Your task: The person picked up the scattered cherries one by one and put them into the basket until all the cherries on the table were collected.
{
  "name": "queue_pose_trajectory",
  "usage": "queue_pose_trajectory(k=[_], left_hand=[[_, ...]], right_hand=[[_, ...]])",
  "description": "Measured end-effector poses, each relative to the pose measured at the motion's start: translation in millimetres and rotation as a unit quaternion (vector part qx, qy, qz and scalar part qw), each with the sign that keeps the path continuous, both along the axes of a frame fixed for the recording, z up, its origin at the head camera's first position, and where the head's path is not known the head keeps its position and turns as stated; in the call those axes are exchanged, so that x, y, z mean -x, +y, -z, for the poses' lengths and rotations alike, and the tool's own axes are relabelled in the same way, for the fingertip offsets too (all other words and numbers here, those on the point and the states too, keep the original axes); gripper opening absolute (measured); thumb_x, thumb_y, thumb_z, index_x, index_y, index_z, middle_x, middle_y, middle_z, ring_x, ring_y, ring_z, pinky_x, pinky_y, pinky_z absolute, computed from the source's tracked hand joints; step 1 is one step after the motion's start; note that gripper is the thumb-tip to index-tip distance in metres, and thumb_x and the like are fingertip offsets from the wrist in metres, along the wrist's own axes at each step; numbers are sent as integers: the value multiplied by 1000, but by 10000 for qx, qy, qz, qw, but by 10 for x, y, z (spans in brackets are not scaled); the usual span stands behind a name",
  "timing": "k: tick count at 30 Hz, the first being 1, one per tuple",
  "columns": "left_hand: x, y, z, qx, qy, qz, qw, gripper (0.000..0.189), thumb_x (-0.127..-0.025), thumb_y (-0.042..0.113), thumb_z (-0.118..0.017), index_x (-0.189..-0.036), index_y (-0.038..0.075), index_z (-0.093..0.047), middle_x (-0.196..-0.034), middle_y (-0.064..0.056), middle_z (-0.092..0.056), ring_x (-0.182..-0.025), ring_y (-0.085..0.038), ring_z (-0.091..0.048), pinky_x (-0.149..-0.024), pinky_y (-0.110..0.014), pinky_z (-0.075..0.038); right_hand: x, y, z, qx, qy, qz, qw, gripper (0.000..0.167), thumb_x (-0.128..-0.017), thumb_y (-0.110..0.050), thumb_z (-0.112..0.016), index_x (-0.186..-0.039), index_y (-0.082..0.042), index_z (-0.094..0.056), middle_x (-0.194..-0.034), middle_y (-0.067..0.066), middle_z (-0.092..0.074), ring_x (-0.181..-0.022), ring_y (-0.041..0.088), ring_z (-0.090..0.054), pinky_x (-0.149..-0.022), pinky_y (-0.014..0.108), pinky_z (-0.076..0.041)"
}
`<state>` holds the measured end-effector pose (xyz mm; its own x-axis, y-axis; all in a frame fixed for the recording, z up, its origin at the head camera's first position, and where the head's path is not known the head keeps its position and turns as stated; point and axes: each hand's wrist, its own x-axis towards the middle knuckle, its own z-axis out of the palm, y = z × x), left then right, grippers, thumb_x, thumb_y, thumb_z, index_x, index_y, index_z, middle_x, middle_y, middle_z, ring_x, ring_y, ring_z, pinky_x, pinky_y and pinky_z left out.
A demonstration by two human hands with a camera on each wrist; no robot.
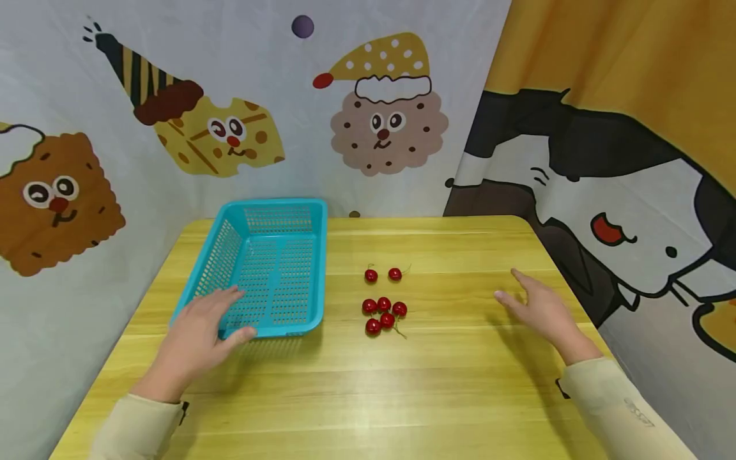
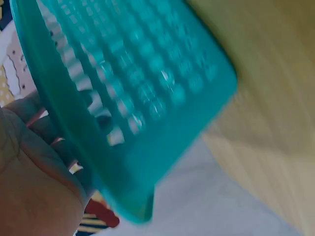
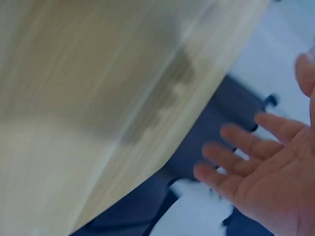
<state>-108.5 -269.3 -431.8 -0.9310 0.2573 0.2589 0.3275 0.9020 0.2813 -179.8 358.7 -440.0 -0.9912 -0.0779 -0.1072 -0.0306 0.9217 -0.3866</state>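
Note:
A blue plastic basket [image 1: 266, 271] with perforated walls stands at the table's left. Over its near left corner is my left hand [image 1: 195, 332], fingers extended and thumb apart; whether it touches the rim, I cannot tell. From the left wrist view, the fingers spread beside the basket's rim [image 2: 74, 142]. Two cherries, a left one [image 1: 370, 276] and a right one [image 1: 395, 274], lie right of the basket. Nearer sits a cluster of several cherries [image 1: 388, 321]. My right hand [image 1: 543, 312] hovers near the table's right edge with its fingers [image 3: 236, 157] spread, holding nothing.
The yellow wood-grain table [image 1: 437, 383] has a rounded far right corner. A cartoon-printed cloth [image 1: 310, 128] hangs behind it, and a black, white and yellow patterned cloth [image 1: 609, 160] hangs at the right.

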Motion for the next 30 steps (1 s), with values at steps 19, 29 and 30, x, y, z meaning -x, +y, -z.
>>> queue_pose_trajectory(k=[19,29,30], left_hand=[[-133,535,362,-148,1787,-204,9836,53,-81,78,-73,-83,25,-82,-76,7,-79,-58,-15,-69,-49,-30,-47],[-185,694,383,-99,1865,-203,9822,48,-77,74,-79,-78,26,-80,-72,9,-77,-57,-14,-68,-50,-30,-47],[-186,721,384,-105,1898,-174,9816,48,-77,74,-80,-77,26,-79,-72,9,-76,-57,-13,-68,-50,-29,-47]], right_hand=[[-170,-1178,-11,559,154,-1519,9867,52,-103,-36,-72,-146,-10,-64,-146,14,-68,-121,37,-72,-95,55,-59],[-137,-1449,99,296,714,-2199,9724,46,-100,-29,-77,-142,-12,-68,-136,9,-74,-106,27,-76,-91,46,-62],[-119,-1482,112,235,797,-2310,9694,46,-99,-27,-78,-141,-12,-68,-135,10,-74,-102,25,-76,-89,44,-62]])
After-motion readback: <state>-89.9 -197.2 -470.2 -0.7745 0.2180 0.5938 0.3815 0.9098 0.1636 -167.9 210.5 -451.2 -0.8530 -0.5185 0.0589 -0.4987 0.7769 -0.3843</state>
